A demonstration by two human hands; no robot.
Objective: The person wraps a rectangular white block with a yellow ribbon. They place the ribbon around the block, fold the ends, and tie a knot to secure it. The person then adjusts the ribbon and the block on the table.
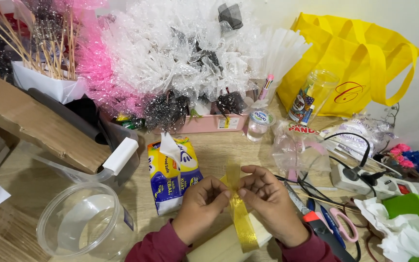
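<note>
A sheer yellow-gold ribbon (pixel 241 213) runs upright between my two hands over the wooden table (pixel 214 145). My left hand (pixel 201 206) pinches the ribbon from the left near its upper part. From the right, my right hand (pixel 270 204) grips the same ribbon, fingertips almost touching the left hand's. The ribbon's lower end trails down over a pale rectangular block (pixel 226 245) at the table's near edge. Both sleeves are dark red.
A yellow and blue packet (pixel 170 177) lies just left of my hands, a clear plastic tub (pixel 86 225) further left. Scissors (pixel 338 223), a cutter, cables and a power strip (pixel 379 182) sit to the right. Cellophane bouquets (pixel 170 53), skewers and a yellow tote bag (pixel 355 58) crowd the back.
</note>
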